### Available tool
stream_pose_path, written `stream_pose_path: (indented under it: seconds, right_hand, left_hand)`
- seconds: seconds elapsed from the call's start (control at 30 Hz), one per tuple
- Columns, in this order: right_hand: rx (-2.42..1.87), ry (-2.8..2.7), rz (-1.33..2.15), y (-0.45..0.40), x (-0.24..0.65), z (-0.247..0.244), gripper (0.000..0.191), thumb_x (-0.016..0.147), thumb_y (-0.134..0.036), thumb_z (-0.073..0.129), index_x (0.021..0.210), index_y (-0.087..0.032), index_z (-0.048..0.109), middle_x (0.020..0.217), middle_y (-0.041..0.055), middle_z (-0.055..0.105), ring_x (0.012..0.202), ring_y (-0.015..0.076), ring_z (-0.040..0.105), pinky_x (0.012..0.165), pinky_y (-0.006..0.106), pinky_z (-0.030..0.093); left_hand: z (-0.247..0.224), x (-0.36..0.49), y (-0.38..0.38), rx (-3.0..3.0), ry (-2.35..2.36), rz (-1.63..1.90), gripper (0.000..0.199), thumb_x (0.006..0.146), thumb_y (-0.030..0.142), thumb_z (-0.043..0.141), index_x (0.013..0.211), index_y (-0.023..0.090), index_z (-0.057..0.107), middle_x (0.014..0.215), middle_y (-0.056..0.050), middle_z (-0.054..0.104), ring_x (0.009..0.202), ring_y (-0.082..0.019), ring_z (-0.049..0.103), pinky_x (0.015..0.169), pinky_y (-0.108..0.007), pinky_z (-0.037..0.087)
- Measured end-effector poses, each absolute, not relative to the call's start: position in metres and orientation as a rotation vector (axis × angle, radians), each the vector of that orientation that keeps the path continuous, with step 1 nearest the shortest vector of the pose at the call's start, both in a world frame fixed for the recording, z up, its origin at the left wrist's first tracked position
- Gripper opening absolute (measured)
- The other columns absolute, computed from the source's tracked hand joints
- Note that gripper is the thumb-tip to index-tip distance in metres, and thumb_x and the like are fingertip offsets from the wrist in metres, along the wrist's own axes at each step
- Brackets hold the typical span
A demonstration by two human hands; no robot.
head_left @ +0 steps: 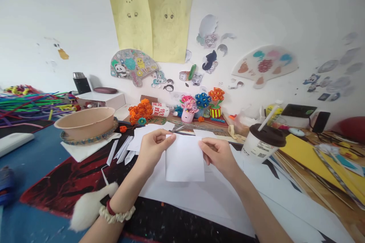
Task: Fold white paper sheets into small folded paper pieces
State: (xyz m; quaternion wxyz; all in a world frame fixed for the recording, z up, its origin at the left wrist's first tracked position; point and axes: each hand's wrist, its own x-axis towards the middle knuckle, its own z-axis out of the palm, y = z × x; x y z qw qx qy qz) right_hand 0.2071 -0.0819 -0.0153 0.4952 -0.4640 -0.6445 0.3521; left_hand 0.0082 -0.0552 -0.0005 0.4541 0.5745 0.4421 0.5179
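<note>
Left (156, 145) and right (218, 154) hands pinch opposite edges of a small white sheet (184, 159), raised above larger white paper (199, 193) on the cluttered tabletop (25, 178); an uneven pull could crease or tear it. A lidded cup (262, 144) crowds the right hand, risking a spill if bumped, while folded strips (123, 149) flank the left.

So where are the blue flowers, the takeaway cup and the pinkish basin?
Blue flowers (202, 100): head view, on the blossoms.
Takeaway cup (259, 147): head view, on its white side.
Pinkish basin (87, 126): head view, on its outer wall.
</note>
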Motion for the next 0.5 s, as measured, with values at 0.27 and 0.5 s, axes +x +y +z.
stream_pose_path:
  seconds: [0.27,0.5]
  right_hand:
    - [-1.110,-1.631,0.739,-0.0831,0.2110,-0.0136,0.037,0.084,-0.040,0.052,0.054,-0.019,0.045,0.044,-0.0045,0.040,0.039,0.0092,0.040,0.042,0.023,0.032]
    - [-1.114,-1.650,0.746,-0.0818,0.2130,-0.0160,0.037,0.083,-0.040,0.052,0.054,-0.019,0.045,0.045,-0.0046,0.041,0.038,0.0090,0.041,0.042,0.023,0.032]
  left_hand:
    - [-0.0003,0.0042,-0.0522,1.411,1.133,1.217,0.036,0.065,0.047,0.068,0.060,0.013,0.057,0.051,0.002,0.052,0.048,-0.008,0.043,0.046,-0.019,0.035]
    - [0.0010,0.0049,-0.0540,1.511,1.193,1.256,0.036,0.067,0.050,0.065,0.064,0.014,0.059,0.050,0.002,0.053,0.048,-0.009,0.044,0.046,-0.020,0.035]
